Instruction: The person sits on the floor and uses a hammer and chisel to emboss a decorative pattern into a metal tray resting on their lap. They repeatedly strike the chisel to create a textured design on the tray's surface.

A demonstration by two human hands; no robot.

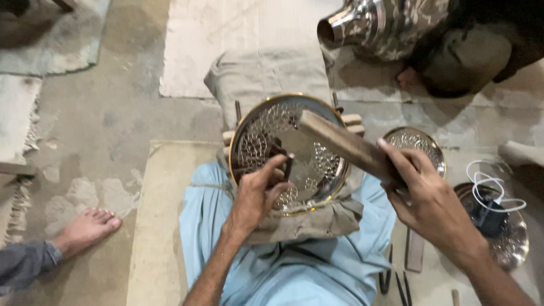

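Centrally, a round engraved metal plate with a gilt rim (pixel 317 170) rests on a grey cloth pad (pixel 306 224) over the lap, the right hand (pixel 428 195) gripping a wooden mallet (pixel 345 144) above it, the left hand (pixel 258 192) pinching a thin dark chisel (pixel 283 161) against its face.

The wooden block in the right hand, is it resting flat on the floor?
No, the right hand holds the wooden block raised at a slant over the engraved metal plate.
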